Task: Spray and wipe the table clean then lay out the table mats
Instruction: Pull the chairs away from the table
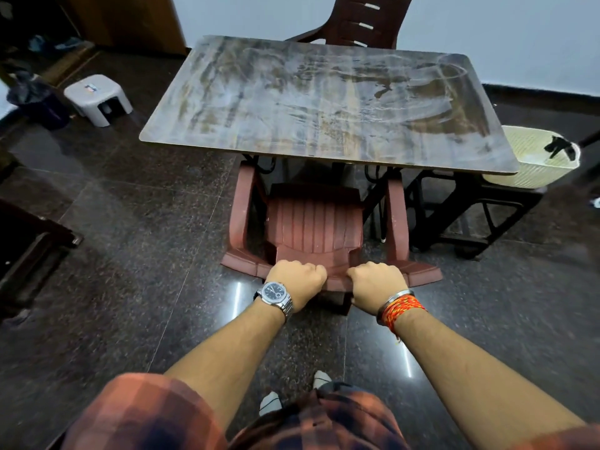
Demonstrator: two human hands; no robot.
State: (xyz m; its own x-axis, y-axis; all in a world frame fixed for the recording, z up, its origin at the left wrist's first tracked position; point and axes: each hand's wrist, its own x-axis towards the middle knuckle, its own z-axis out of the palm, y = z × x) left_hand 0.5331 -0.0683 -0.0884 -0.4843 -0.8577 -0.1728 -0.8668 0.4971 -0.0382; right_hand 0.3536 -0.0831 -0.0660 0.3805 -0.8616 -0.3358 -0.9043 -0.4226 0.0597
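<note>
Reddish-brown plastic forms the near chair point(315, 222), tucked part-way under the near edge of the table point(324, 102). Both hands grasp the top of its backrest side by side, fingers curled over the rail: the left hand point(297, 280) above a steel watch point(274, 293), the right hand point(378, 282) above orange wrist threads point(401, 308). The table stands straight ahead on the dark speckled floor point(146, 254), its wood-patterned top streaked with pale smears, with a second chair point(367, 21) at its far side, a cream basket point(532, 157) on a black stand point(470, 216) just beside its right end, and a white stool point(97, 99) well off to the left.
</note>
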